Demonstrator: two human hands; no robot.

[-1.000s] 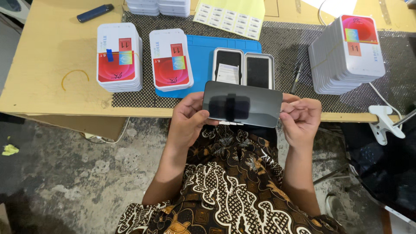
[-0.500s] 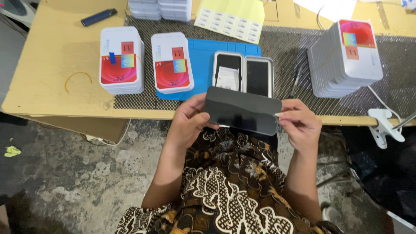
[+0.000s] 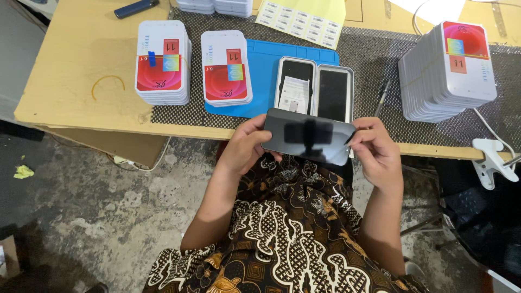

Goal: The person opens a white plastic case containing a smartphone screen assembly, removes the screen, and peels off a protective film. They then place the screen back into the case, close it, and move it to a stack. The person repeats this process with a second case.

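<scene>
Left hand: the left hand [image 3: 247, 146] is closed on the left short end of the dark glass panel [image 3: 308, 136], thumb on top, fingers curled beneath.
Right hand: the right hand [image 3: 374, 153] pinches the panel's right end, fingertips [image 3: 355, 142] pressed to its corner.
Panel: a flat, glossy black rectangle with rounded corners, held level in the air just off the tabletop's near edge, above the person's patterned lap; its face mirrors a dark shape.
Open case: just beyond the panel, near the near edge, an open case [image 3: 313, 89] lies flat, two rounded grey-rimmed halves side by side, the left one with a white paper slip, the right one black and smooth.
Blue mat: a smooth blue mat [image 3: 266, 68] lies under the case, on a black woven mesh sheet [image 3: 374, 59].
Left stacks: two stacks of white rounded boxes with red faces, the left stack [image 3: 161, 62] towards the left edge, the middle stack [image 3: 226, 68] on the mat's left end.
Right stack: a taller, fanned right stack [image 3: 448, 70] towards the right edge.
Far edge: a yellow label sheet [image 3: 303, 19] and a dark slim marker [image 3: 135, 7].
Table: a pale wooden table [image 3: 70, 70], with a thin rubber band [image 3: 107, 85] on its left part.
Right corner: a white plastic clamp [image 3: 491, 160] grips the near edge.
</scene>
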